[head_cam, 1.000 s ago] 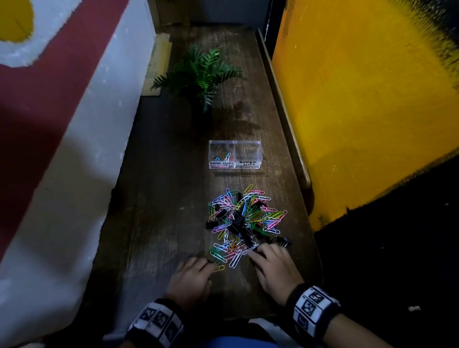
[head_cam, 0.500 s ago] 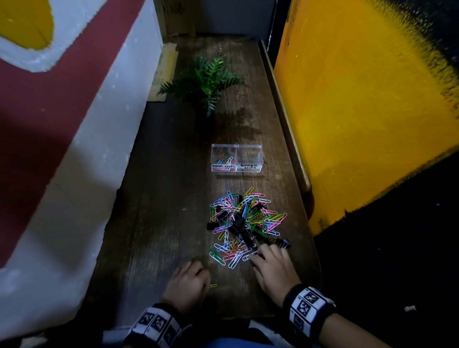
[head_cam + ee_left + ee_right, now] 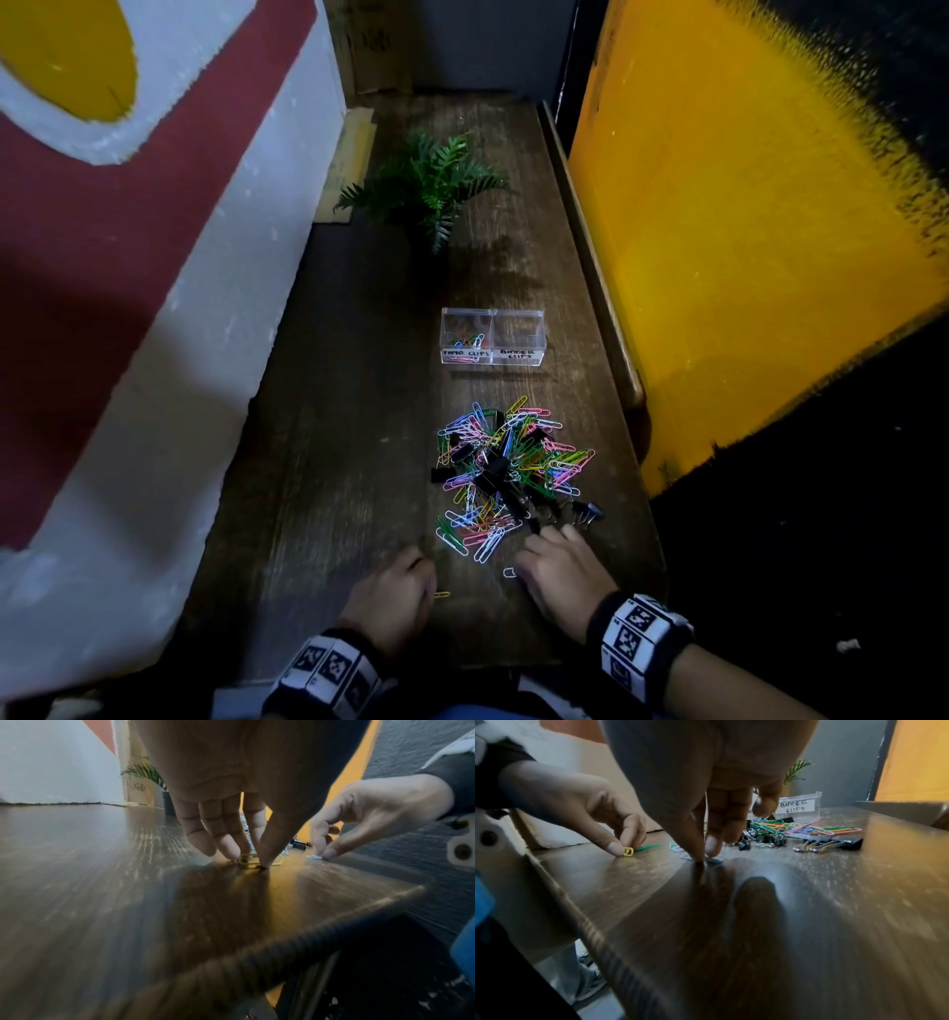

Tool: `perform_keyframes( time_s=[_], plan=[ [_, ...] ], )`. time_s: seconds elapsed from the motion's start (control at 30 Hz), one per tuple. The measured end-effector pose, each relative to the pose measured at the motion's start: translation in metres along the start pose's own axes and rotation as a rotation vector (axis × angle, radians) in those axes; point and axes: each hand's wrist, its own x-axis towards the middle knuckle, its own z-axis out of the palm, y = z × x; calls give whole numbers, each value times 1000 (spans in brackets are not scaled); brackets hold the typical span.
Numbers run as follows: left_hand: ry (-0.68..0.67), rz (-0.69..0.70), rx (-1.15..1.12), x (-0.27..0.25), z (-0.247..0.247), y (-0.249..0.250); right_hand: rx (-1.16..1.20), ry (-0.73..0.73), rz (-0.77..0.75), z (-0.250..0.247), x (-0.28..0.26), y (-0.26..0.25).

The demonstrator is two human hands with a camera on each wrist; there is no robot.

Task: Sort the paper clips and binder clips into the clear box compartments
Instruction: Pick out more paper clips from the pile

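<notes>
Hands at the near edge of the dark wooden surface, wrists in patterned bands. Left hand with fingers curled down, thumb and fingertips closed in a pinching grip on a yellow paper clip lying flat on the wood; same clip seen at the thumb tip in the right wrist view. Right hand likewise curled, thumb and forefinger pinching a white paper clip, pale blue-white in the right wrist view, pressed against the wood. Just beyond both hands, heap of coloured paper clips mixed with black binder clips, one binder clip with silver handles lying apart at the heap's right edge. Farther back, well apart from the heap, clear box with two compartments: left one labelled for paper clips and holding a few coloured clips, right one labelled "BINDER CLIPS", contents not discernible. Behind the box, small green fern-like plant. To the left, painted white, red and yellow wall; to the right, yellow panel.
</notes>
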Motion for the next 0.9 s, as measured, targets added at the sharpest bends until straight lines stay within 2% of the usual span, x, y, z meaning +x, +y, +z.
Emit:
perform_keyframes(
  time_s=[0.07,0.23,0.4,0.57,0.77,0.9],
  plan=[
    [-20,-21,-29,2,-4,2,17,-59,10,-1,2,-1],
    [-63,-94,-129,11,-6,3,102,-95,60,-14,8,-7],
    [-80,-157,-111,19,-8,7,127,-174,75,-11,10,-2],
    [-128,-194,-71,21,-15,5,191,-153,100,-11,10,-2],
    [-188,-153,-24,23,-16,6,152,-158,118,-5,11,-1],
    [-84,-156,-48,27,-30,12,136,-94,143,0,6,0]
  ],
)
